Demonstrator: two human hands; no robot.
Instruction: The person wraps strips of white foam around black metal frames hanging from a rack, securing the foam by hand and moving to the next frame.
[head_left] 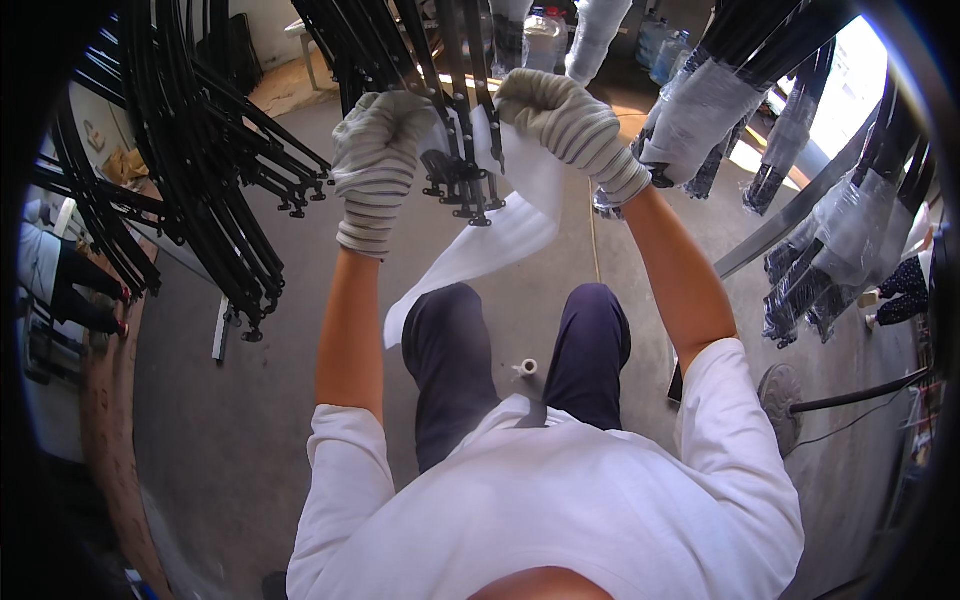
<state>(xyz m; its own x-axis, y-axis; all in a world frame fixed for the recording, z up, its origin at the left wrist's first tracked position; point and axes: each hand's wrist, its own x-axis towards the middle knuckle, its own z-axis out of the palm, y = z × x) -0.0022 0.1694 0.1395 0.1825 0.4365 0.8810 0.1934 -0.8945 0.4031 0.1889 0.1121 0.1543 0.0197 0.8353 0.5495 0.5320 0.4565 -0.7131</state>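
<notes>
Both my hands wear white knit gloves with dark stripes and are raised in front of me. My left hand [378, 165] is closed at the left of a hanging bundle of black metal rods [462, 165], with a white edge showing beside its fingers. On the other side, my right hand [572, 125] pinches a thin white foam sheet [520, 215]. The sheet passes behind the rod ends, and its long tail droops toward my left knee. Flat tabs with holes finish the rods' lower ends. My fingertips are partly hidden.
More black rods [215, 190] hang at the left. Bundles wrapped in clear film [700, 110] hang at the right, with another wrapped bundle [840, 235] nearer. Large water bottles [665, 55] stand at the back. A round stand base [780, 405] is on the grey floor [250, 430].
</notes>
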